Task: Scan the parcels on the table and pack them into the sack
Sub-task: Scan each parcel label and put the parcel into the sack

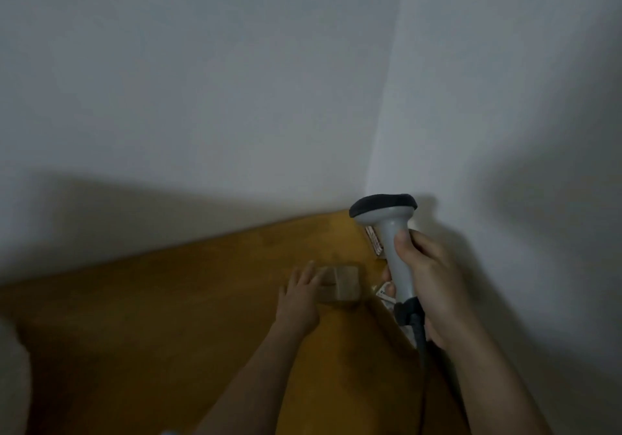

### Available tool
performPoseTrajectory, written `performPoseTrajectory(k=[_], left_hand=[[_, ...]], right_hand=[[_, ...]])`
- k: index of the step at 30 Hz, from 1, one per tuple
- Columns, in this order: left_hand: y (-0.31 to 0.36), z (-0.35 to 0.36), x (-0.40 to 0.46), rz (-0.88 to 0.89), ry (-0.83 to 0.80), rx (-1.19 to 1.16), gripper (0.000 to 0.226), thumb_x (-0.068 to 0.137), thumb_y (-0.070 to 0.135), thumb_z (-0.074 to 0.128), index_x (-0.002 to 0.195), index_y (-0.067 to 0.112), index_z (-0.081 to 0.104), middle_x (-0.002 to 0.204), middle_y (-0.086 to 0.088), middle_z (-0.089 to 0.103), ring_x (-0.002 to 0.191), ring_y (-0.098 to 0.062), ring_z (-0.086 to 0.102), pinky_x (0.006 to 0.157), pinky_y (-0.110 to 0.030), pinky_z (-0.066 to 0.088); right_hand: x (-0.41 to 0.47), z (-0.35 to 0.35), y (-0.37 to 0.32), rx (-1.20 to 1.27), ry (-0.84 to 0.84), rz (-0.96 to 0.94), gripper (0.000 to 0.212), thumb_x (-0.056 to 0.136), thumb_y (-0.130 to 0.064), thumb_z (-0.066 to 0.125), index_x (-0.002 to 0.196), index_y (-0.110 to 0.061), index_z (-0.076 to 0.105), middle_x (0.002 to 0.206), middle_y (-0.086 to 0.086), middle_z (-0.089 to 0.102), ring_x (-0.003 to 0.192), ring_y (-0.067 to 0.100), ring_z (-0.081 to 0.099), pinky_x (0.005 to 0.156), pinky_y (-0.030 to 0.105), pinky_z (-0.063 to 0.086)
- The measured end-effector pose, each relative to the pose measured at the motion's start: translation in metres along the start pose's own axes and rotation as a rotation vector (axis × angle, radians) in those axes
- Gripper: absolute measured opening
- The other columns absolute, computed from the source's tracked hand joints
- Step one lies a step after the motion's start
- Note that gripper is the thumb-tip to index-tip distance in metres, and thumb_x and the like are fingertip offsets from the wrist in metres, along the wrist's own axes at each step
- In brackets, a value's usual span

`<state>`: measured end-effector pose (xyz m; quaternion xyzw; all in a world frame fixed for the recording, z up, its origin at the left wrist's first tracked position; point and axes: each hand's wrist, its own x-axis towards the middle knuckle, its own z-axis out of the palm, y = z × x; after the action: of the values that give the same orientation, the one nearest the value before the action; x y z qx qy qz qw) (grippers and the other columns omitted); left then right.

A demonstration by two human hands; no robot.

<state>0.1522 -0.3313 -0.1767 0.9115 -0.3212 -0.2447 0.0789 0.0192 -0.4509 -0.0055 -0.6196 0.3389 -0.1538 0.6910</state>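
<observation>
Head view, left hand (298, 295) fingers (313, 274) on parcel (340, 286), right hand (425, 283) gripping scanner (392, 236)

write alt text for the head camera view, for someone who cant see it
A right hand grips a grey barcode scanner upright while the left hand rests on a small brown parcel on a wooden table in a white-walled corner. The frame is dim and blurred.

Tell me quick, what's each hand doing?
Left hand: open, fingers resting on the cardboard parcel.
Right hand: gripping the scanner.
</observation>
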Motion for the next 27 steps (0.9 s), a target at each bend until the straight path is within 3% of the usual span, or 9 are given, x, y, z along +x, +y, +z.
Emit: performPoseTrajectory(k=[2, 4, 7, 9, 13, 17, 20, 23, 27], left_hand=[[-0.007, 0.008, 0.021, 0.024, -0.029, 0.045, 0.089, 0.091, -0.003, 0.052, 0.154, 0.041, 0.007, 0.163, 0.008, -0.014, 0.15, -0.028, -0.013, 0.119, -0.057, 0.008], [-0.013, 0.017, 0.036, 0.057, -0.072, 0.084, 0.084, 0.093, 0.014, 0.06, 0.154, 0.039, 0.007, 0.163, 0.007, -0.011, 0.15, -0.029, -0.011, 0.119, -0.058, 0.005], [-0.019, 0.027, 0.042, 0.089, -0.002, 0.106, 0.076, 0.092, 0.025, 0.062, 0.152, 0.036, 0.016, 0.156, -0.001, 0.02, 0.145, -0.029, 0.021, 0.119, -0.053, 0.015], [-0.024, 0.031, 0.038, 0.042, 0.027, 0.016, 0.073, 0.089, 0.024, 0.063, 0.149, 0.032, 0.022, 0.143, -0.004, 0.031, 0.126, -0.029, 0.044, 0.111, -0.046, 0.033], [-0.03, 0.021, 0.013, -0.183, 0.013, -0.662, 0.067, 0.084, 0.025, 0.074, 0.14, 0.025, 0.038, 0.135, -0.007, 0.042, 0.114, -0.028, 0.053, 0.084, -0.029, 0.051], [-0.017, -0.014, -0.034, -0.355, -0.103, -1.61, 0.04, 0.096, 0.019, 0.059, 0.134, 0.014, 0.05, 0.124, -0.016, 0.057, 0.113, -0.035, 0.058, 0.087, -0.047, 0.056], [-0.013, -0.036, -0.068, -0.322, -0.188, -2.103, 0.037, 0.097, 0.023, 0.051, 0.131, 0.008, 0.054, 0.131, -0.025, 0.053, 0.12, -0.044, 0.054, 0.078, -0.045, 0.06], [-0.008, -0.061, -0.105, -0.155, -0.244, -2.3, 0.044, 0.099, 0.029, 0.042, 0.133, 0.005, 0.055, 0.135, -0.027, 0.053, 0.122, -0.047, 0.051, 0.075, -0.042, 0.061], [-0.001, -0.09, -0.15, 0.042, -0.254, -2.33, 0.047, 0.1, 0.031, 0.036, 0.137, 0.007, 0.052, 0.141, -0.029, 0.047, 0.128, -0.049, 0.045, 0.089, -0.038, 0.054]], right_hand=[[0.015, 0.004, 0.007, 0.004, 0.0, 0.018, 0.027, 0.1, -0.033, 0.048, 0.096, -0.011, 0.063, 0.067, 0.01, 0.056, 0.052, 0.015, 0.054, 0.048, 0.029, 0.046], [0.027, 0.007, 0.015, -0.003, -0.004, 0.038, 0.026, 0.1, -0.034, 0.048, 0.096, -0.012, 0.063, 0.067, 0.012, 0.056, 0.051, 0.016, 0.053, 0.048, 0.03, 0.044], [0.035, 0.01, 0.024, 0.011, -0.007, 0.063, 0.024, 0.1, -0.034, 0.049, 0.098, -0.014, 0.064, 0.066, 0.01, 0.056, 0.054, 0.018, 0.054, 0.05, 0.033, 0.044], [0.036, 0.013, 0.025, 0.021, -0.013, 0.073, 0.025, 0.1, -0.033, 0.049, 0.098, -0.013, 0.063, 0.064, 0.009, 0.055, 0.054, 0.019, 0.053, 0.05, 0.033, 0.043], [0.025, 0.018, 0.02, 0.007, -0.037, 0.057, 0.026, 0.1, -0.036, 0.049, 0.096, -0.015, 0.063, 0.06, 0.006, 0.057, 0.054, 0.022, 0.053, 0.056, 0.036, 0.043], [0.0, 0.023, 0.006, -0.007, -0.053, 0.003, 0.023, 0.1, -0.038, 0.049, 0.096, -0.021, 0.064, 0.061, 0.003, 0.06, 0.057, 0.022, 0.056, 0.059, 0.037, 0.045], [-0.026, 0.028, -0.008, 0.03, -0.065, -0.04, 0.026, 0.101, -0.035, 0.047, 0.096, -0.016, 0.062, 0.067, 0.011, 0.059, 0.053, 0.018, 0.055, 0.05, 0.031, 0.043], [-0.054, 0.036, -0.021, 0.109, -0.06, -0.061, 0.025, 0.102, -0.033, 0.046, 0.097, -0.014, 0.061, 0.069, 0.011, 0.057, 0.052, 0.015, 0.053, 0.046, 0.028, 0.043], [-0.089, 0.046, -0.031, 0.15, -0.07, -0.099, 0.024, 0.102, -0.033, 0.047, 0.093, -0.015, 0.061, 0.064, 0.005, 0.059, 0.05, 0.014, 0.052, 0.045, 0.027, 0.042]])
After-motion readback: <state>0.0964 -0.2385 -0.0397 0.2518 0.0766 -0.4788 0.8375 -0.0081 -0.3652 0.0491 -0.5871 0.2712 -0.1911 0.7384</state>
